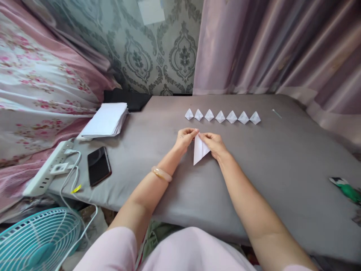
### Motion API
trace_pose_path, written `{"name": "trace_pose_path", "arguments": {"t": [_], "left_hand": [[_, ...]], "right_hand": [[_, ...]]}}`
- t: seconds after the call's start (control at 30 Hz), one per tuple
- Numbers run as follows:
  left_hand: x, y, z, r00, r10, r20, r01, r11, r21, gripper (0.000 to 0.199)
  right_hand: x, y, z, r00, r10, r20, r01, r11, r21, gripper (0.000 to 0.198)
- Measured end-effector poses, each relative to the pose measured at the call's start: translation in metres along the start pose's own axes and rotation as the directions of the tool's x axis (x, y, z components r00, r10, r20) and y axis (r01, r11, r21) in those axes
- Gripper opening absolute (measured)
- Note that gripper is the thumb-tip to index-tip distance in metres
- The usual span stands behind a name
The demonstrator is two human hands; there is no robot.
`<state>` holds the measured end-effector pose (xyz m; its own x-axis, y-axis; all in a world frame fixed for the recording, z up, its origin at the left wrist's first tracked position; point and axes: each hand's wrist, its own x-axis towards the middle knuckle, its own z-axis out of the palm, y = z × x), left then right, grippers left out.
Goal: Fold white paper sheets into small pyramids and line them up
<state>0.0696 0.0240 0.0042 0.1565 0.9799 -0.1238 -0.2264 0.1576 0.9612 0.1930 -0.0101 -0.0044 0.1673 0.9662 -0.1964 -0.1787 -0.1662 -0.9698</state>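
A partly folded sheet of white paper (pixel 200 149) is held over the grey tabletop, its pointed end hanging toward me. My left hand (pixel 186 137) pinches its upper tip between thumb and fingers. On the right side of the same tip, my right hand (pixel 213 143) closes its thumb and fingers on the paper, and some of those fingers are hidden behind it. Beyond my hands stands a row of several small folded paper pieces (pixel 220 117), pointed and alike in shape.
A stack of white paper (pixel 105 121) lies at the left, by a black folded cloth-like item (pixel 135 101). Nearer are a phone (pixel 99 165), a power strip (pixel 47 169) with white cables and a teal fan (pixel 39 241). A green object (pixel 348 191) sits at the right edge.
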Motion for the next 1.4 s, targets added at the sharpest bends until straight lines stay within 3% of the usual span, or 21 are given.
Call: {"name": "trace_pose_path", "arguments": {"t": [0.2,0.43,0.83,1.07,1.4], "left_hand": [[0.000,0.002,-0.009,0.996,-0.051,0.079,0.052,0.998,-0.021,0.031],[-0.002,0.008,-0.016,0.998,-0.055,0.038,0.056,0.998,-0.034,0.026],[-0.001,0.009,-0.019,0.988,-0.149,0.048,0.155,0.975,-0.159,0.021],[-0.002,0.007,-0.018,0.989,-0.139,0.042,0.145,0.973,-0.182,0.013],[-0.010,0.011,-0.016,0.969,-0.137,0.205,0.171,0.973,-0.157,0.032]], "right_hand": [[0.004,0.005,0.003,1.000,0.000,-0.015,0.000,1.000,-0.014,0.047],[0.000,-0.001,0.002,0.991,0.109,0.079,-0.113,0.992,0.052,0.040],[-0.004,-0.003,0.003,0.994,0.076,0.081,-0.081,0.995,0.059,0.030],[-0.007,-0.004,0.004,0.993,0.070,0.091,-0.076,0.995,0.065,0.028],[0.005,-0.008,-0.009,0.995,0.094,0.008,-0.091,0.922,0.376,0.033]]}}
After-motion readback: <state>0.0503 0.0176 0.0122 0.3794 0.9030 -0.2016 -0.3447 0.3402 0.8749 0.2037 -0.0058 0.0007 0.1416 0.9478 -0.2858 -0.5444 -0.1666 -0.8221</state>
